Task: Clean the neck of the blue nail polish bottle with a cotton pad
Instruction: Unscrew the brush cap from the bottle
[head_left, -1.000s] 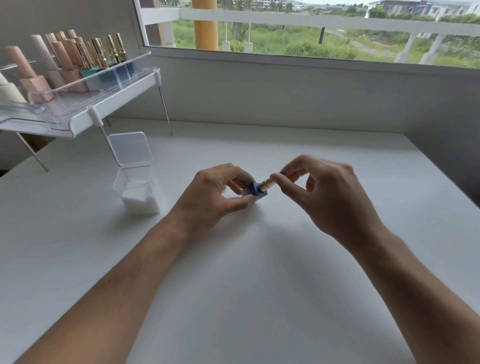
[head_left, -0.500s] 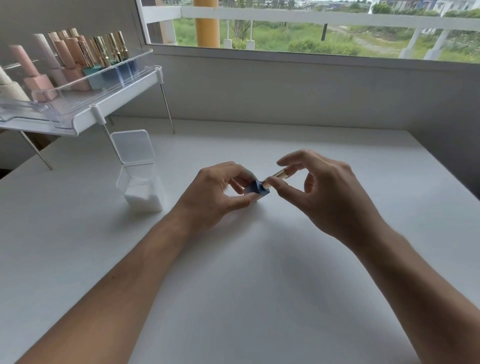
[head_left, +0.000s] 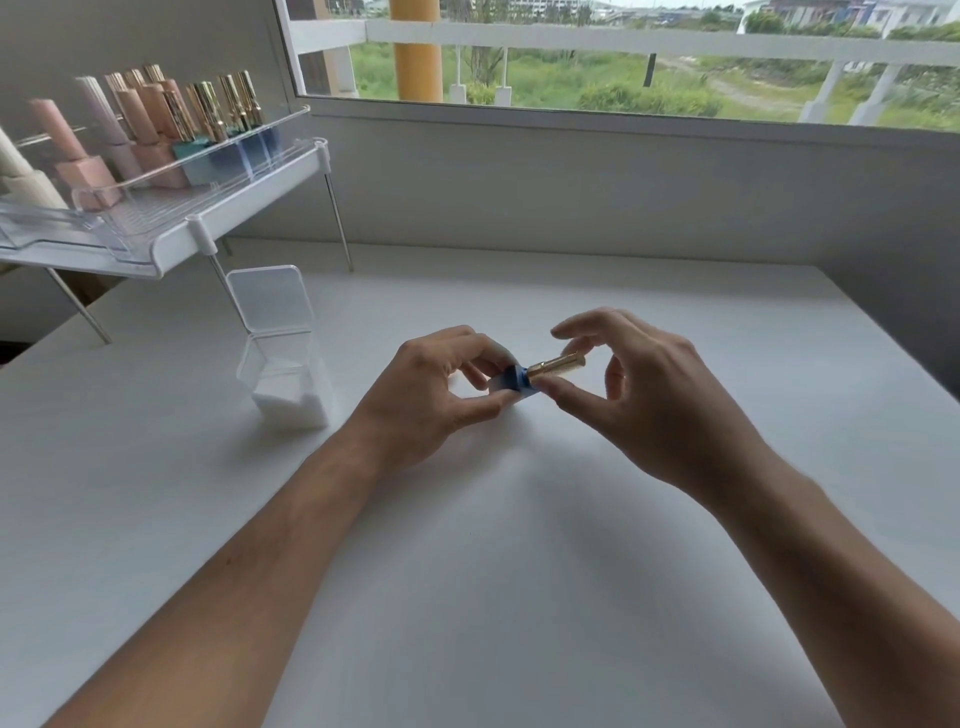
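Left hand (head_left: 431, 395) pinches the blue nail polish bottle (head_left: 511, 380) by its body, low over the desk (head_left: 467, 571), tipped so that its gold cap (head_left: 556, 365) points right. Right hand (head_left: 649, 410) curls loosely round that cap, thumb beneath. Unscrewing looks to be the step in hand. Hold the bottle firm, twist in short turns, and bring it upright ahead of the cap coming free, lest polish run.

We see the right hand (head_left: 649, 405) loosen its grip on the gold cap (head_left: 558, 364): the forefinger has lifted clear, and more of the cap shows. It may have backed off the blue nail polish bottle (head_left: 514, 379); blur hides the joint.
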